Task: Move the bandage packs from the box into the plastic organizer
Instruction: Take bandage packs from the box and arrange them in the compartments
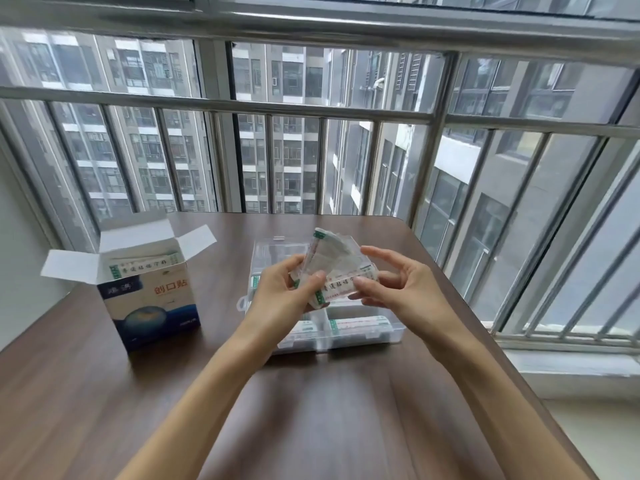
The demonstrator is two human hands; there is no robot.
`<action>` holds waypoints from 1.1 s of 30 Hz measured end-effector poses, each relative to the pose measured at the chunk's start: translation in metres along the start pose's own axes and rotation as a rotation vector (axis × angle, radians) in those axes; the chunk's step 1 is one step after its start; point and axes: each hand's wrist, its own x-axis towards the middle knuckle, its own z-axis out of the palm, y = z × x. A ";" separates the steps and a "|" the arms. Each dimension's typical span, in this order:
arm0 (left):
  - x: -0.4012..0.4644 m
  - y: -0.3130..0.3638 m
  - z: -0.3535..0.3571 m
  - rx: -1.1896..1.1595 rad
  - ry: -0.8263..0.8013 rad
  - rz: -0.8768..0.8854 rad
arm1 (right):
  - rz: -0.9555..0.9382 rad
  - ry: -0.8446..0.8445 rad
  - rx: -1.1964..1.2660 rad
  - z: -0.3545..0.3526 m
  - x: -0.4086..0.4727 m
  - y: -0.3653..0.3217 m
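Bandage packs (334, 271), held: a loose bunch of white wrappers with green end stripes and black print, raised above the plastic organizer (391, 332); the bunch fans upward and away from the person, its top edge over the organizer's far half.

Left hand (282, 289): grasping the bunch from the left, thumb pressed across the front of the wrappers, fingers curled behind; forearm bare, reaching in from the lower left.

Right hand (398, 289): thumb and a fingertip pinching the right end of one pack in the bunch; remaining fingers spread and slightly bent, clear of the wrappers; forearm bare, entering from the lower right.

Plastic organizer: clear, compartmented, lying flat on the table (346, 410) just beyond the wrists; lid open and tilted back behind the hands, a small clasp tab showing at the left edge; near compartments already hold bandage packs (360, 323) laid lengthwise, the near-right one plainly visible, the near-left one partly hidden by the left wrist; contents of the far compartments hidden by the hands.

Box (152, 303): upright cardboard carton, blue and white with red characters on the front, standing to the left of the organizer and well apart from it; all top flaps open; further packs (145, 266) standing inside, tops level with the rim.

Table: dark brown wood grain, rounded far corner; set against a window with metal guard rails (322, 109); apartment blocks beyond the glass.
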 end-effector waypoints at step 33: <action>-0.008 0.008 0.006 -0.131 -0.047 -0.065 | 0.078 0.152 0.037 -0.001 -0.003 -0.001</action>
